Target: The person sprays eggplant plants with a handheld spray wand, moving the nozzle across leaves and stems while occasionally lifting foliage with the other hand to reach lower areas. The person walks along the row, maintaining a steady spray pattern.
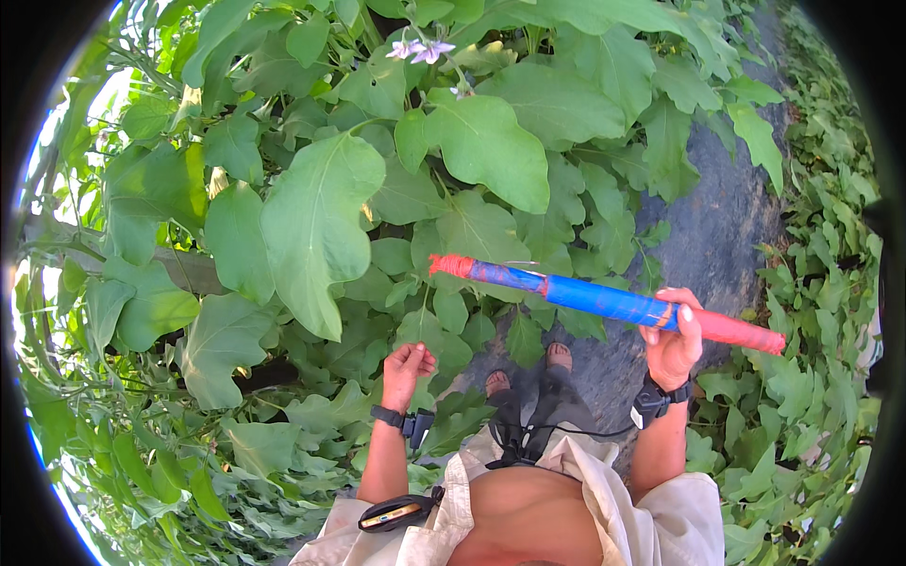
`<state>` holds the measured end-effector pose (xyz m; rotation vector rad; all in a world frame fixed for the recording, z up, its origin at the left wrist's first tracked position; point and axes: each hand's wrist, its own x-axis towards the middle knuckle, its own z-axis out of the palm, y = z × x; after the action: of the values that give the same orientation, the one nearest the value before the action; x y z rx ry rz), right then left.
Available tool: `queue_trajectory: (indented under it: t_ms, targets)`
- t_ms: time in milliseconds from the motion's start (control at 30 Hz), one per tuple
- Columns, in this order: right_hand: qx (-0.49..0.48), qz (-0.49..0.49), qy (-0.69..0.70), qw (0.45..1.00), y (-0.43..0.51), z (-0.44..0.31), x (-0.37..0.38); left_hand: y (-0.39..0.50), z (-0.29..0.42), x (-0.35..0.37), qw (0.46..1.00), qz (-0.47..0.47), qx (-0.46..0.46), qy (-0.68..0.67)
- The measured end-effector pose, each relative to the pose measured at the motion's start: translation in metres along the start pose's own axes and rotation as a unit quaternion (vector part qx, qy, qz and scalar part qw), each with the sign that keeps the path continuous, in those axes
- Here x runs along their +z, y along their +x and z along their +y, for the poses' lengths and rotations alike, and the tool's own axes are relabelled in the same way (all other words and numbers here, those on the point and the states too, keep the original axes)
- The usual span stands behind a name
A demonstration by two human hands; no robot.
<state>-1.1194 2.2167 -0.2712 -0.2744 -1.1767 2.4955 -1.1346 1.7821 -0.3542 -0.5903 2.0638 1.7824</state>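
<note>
My right hand (674,341) grips a long rod wrapped in blue and red (609,303), near its plain red end. The rod slants across in front of me, and its far tip, at the left, is bound with red cord. A thin, pale, wire-like piece (522,263) shows along its upper side. My left hand (408,366) is raised among the leaves, thumb against the curled fingers; nothing can be seen in it. Closest to it are broad lobed leaves of an eggplant plant (322,219). Lilac eggplant flowers (422,49) hang at the top of the view.
Dark ground (715,184) runs as a path between the plants, with my feet (558,356) on it. Another leafy row (821,396) borders the right. A wooden rail (187,269) crosses behind leaves at left. A cable (601,431) runs from my right wrist device (652,403) to my waist.
</note>
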Motion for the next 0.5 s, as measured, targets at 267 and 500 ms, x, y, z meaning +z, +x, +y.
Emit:
queue_trajectory:
  t_ms: [267, 500]
  targets:
    - [-0.133, -0.076, 0.104, 0.983, 0.059, -0.07, 0.015, -0.05, 0.082, 0.04, 0.992, -0.018, 0.123, 0.01]
    - [-0.133, -0.011, 0.046, 0.99, 0.124, -0.067, 0.049, -0.119, 0.163, 0.075, 0.97, -0.101, 0.22, -0.01]
